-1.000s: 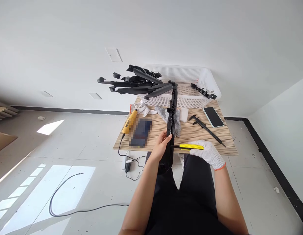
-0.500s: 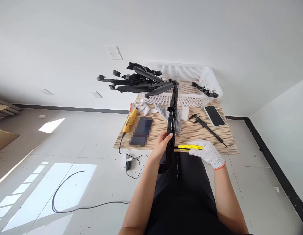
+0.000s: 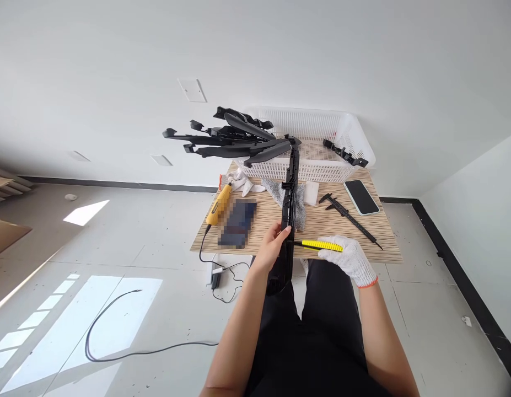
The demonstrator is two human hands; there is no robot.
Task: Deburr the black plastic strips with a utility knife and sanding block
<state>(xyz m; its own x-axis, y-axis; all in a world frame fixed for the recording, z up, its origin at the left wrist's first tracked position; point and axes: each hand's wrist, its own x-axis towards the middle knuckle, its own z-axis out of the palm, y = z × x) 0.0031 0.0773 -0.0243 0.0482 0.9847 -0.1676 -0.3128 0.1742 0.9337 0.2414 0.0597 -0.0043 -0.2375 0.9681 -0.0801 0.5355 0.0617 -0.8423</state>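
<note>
My bare left hand (image 3: 273,242) is closed around the lower part of a long black plastic trim piece (image 3: 291,193), its thumb lying across the ribbed inner side. The piece stretches from near my lap up over the table to the basket. On my right hand (image 3: 347,255) is a white knit glove with an orange cuff. Its fingers grip a yellow-handled tool (image 3: 322,246) with a thin dark shaft. The shaft points left and meets the right edge of the trim piece, just below my left thumb. Its very tip is too small to make out.
A white plastic basket (image 3: 333,171) holds several black trim pieces (image 3: 228,150), many jutting out leftward. On the table (image 3: 313,237) lie a yellow corded power tool (image 3: 219,204), a glove (image 3: 242,182), a grey cloth (image 3: 274,190), a black caliper (image 3: 350,216) and a phone (image 3: 361,197).
The yellow tool's shaft has shifted slightly up along the trim piece and tilts more. My right hand moved a little with it. My left hand keeps its hold; my legs have parted.
</note>
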